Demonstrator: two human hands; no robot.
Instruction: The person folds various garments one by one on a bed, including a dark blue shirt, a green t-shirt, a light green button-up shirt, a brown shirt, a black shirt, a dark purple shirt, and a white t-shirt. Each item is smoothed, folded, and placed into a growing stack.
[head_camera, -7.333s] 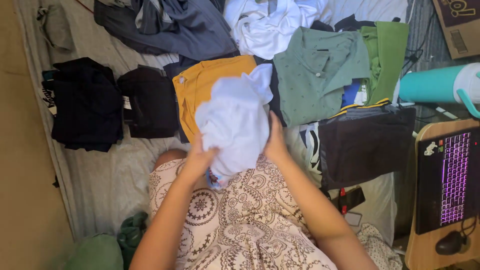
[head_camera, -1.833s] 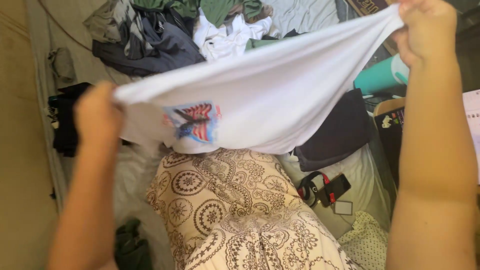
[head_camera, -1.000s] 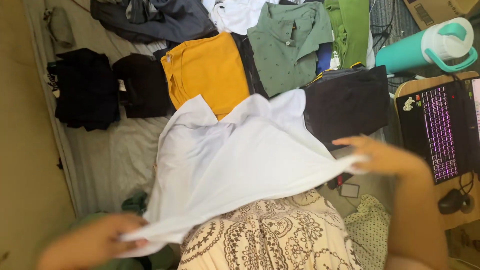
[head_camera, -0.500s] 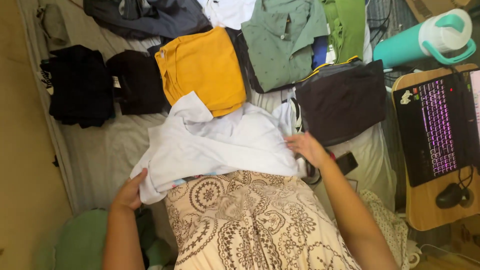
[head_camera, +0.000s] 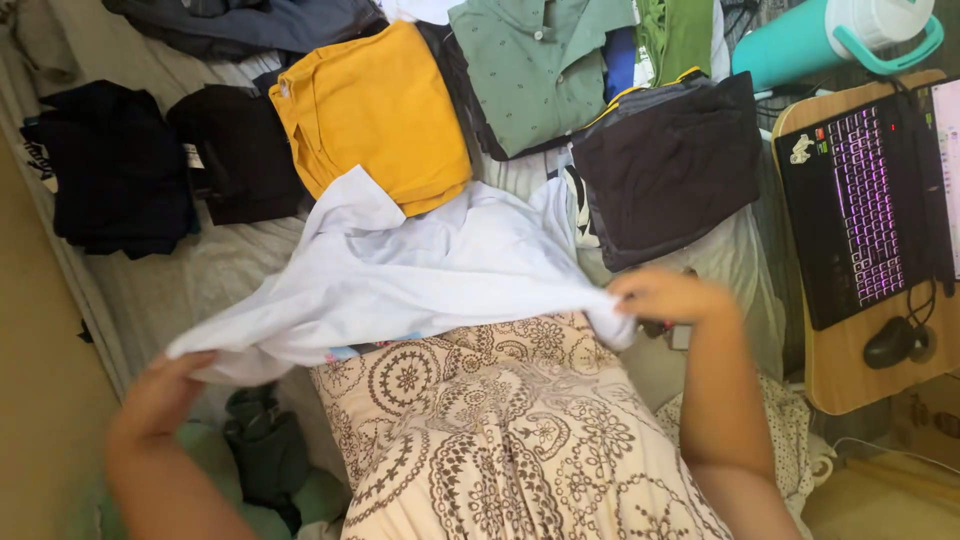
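Both hands (head_camera: 665, 297) gripping white shirt (head_camera: 420, 270)

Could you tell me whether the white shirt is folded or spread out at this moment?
Spread out: the left hand and right hand hold the white shirt stretched flat by opposite edges.

I log a plain white shirt (head_camera: 420, 270) across the lap, over a cream skirt (head_camera: 510, 430) printed with dark brown paisley and medallions. Beyond it: a mustard-yellow shirt (head_camera: 365, 110), a sage-green shirt (head_camera: 535, 65) with tiny dark specks, black shorts (head_camera: 670, 155) edged yellow. The laptop (head_camera: 860, 200) keys glow purple-pink; the bottle (head_camera: 800, 40) is teal, white-topped.
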